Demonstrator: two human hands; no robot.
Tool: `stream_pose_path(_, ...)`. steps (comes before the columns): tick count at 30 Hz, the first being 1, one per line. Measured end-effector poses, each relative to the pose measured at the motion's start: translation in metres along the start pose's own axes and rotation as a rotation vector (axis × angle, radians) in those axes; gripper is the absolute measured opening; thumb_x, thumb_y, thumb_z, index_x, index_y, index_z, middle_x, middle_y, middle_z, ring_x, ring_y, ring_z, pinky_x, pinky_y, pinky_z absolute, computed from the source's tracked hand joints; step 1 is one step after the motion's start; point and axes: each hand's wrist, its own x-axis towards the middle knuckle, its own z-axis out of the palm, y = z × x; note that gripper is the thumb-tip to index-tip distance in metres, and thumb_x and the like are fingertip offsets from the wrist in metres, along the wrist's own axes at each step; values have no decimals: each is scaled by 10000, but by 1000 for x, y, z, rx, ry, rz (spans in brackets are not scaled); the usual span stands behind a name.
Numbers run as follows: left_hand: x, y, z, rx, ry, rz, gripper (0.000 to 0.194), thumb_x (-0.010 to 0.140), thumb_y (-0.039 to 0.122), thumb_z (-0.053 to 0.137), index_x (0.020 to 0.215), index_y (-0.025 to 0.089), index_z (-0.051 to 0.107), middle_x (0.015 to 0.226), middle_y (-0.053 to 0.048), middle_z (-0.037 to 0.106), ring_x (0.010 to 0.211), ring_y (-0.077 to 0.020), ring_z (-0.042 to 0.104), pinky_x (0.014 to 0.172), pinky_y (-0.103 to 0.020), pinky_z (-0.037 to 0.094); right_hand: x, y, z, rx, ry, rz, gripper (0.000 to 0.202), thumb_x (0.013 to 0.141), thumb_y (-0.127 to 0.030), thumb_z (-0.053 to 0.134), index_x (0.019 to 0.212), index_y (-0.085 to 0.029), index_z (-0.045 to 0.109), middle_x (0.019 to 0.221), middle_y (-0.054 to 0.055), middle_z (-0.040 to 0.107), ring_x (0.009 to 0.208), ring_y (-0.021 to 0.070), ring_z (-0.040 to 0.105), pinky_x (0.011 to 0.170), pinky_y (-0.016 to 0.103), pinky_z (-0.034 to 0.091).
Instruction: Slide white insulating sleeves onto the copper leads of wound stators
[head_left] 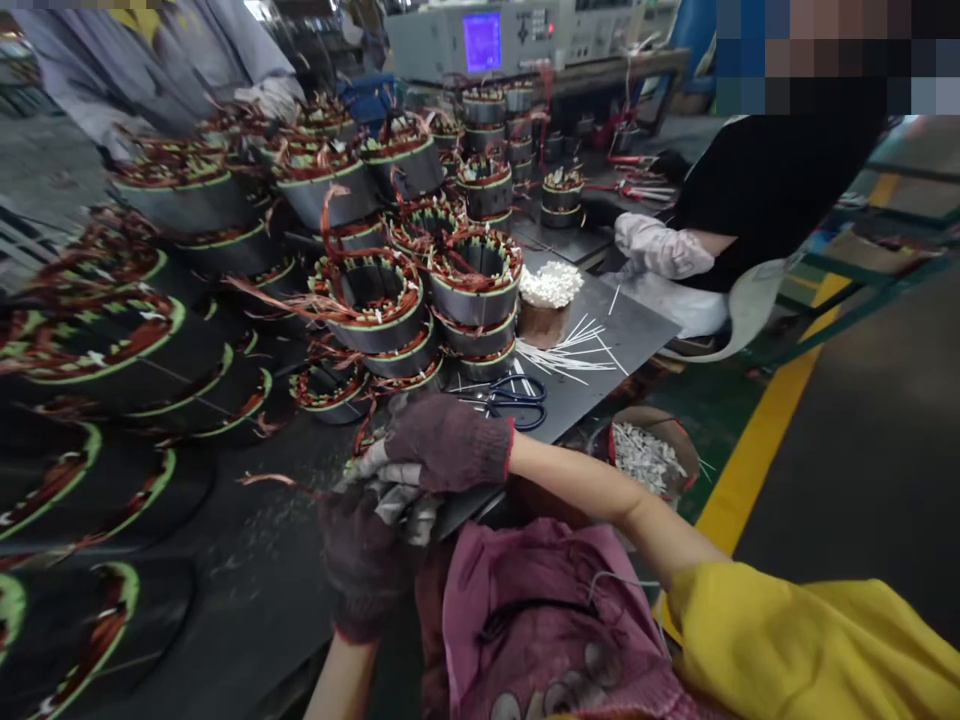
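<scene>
We have both gloved hands close together at the near edge of the table [236, 610], in front of the stacked rings [472, 306]. Our right hand [446, 440] comes across from the right with its fingers bent, and the grey fingertips reach over toward our left hand [366, 560]. The left fingers are bent as well and meet the right ones. The gloves hide whatever lies between them, so we cannot tell how tightly either hand is closed or what it has hold of. A loose copper wire [270, 480] runs along just left of the gloves, its bare end pointing away from them; whether our fingers grip its other end is hidden.

As for how far along we are, the copper windings are already seated in the rings, and small white bits show among several of them. Loose wire bundles [289, 302] stick out of some, so we judge those unfinished; how many are complete we cannot tell. Long white tubes [570, 350] lie loose beside a tin [543, 326] heaped with short white pieces [552, 284], so supplies look far from used up. The scissors [493, 404] rest on the table, just beyond our right hand. White scraps [646, 460] below suggest plenty of work done.
</scene>
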Motion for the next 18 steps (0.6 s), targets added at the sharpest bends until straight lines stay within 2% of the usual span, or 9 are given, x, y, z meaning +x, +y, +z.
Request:
stream_pose_path(2,0,0,-2,4,3,14,108,988,228,756,1057,259,678,947,-56,781,972,-306,739,947,-479,561,-10,7,0,167,155,72,260,1090,-330,558,1081,-220,793,1054,41,834,978,207,736,967,371,580)
stream_pose_path(4,-2,1,-4,5,-9,7,146,1005,208,744,1126,253,675,974,-59,795,991,-316,744,948,-479,559,-23,14,-4,443,394,269,221,1057,-377,591,1036,-217,743,949,33,792,847,182,712,819,339,590)
stream_pose_path(7,-8,-1,-5,46,-24,-8,178,1020,221,720,1191,244,677,1005,-73,803,1010,-340,750,907,-478,557,-48,26,-17,852,554,489,231,911,-427,744,1011,-224,695,786,-18,703,624,143,607,597,292,519)
stream_pose_path(9,-12,-2,-4,83,-25,-24,178,1025,232,710,1200,237,675,1032,-89,805,1019,-354,754,870,-481,554,-70,36,-32,973,681,544,295,803,-421,806,997,-226,698,722,-43,670,575,124,571,560,267,481)
stream_pose_path(11,-14,-2,-1,82,-5,-40,170,1031,231,704,1197,236,663,1033,-94,805,1002,-356,758,853,-488,562,-96,49,-55,887,948,593,306,752,-405,802,983,-228,708,687,-49,659,579,120,571,563,250,457)
stream_pose_path(14,-9,0,5,18,61,-71,191,1020,214,724,1196,247,655,1014,-87,805,983,-343,762,869,-498,591,-132,73,-92,459,1408,696,275,733,-410,762,934,-235,697,688,-43,664,625,137,593,608,262,469)
stream_pose_path(15,-6,2,7,0,69,-91,198,1016,217,734,1197,249,660,1018,-89,806,985,-340,765,874,-498,599,-141,81,-102,296,1508,732,273,717,-407,762,917,-234,692,717,-33,683,664,149,614,654,281,502)
stream_pose_path(16,-2,4,8,-14,63,-117,200,1013,229,746,1196,247,667,1034,-96,808,996,-342,769,880,-501,605,-147,89,-109,154,1555,768,281,704,-406,768,912,-231,696,765,-16,713,717,166,641,722,311,541)
stream_pose_path(18,7,8,11,-8,26,-171,200,1013,278,769,1190,238,685,1061,-116,809,1014,-357,775,880,-511,611,-151,103,-115,-28,1498,837,306,698,-412,790,926,-218,725,883,31,773,842,209,694,884,389,587)
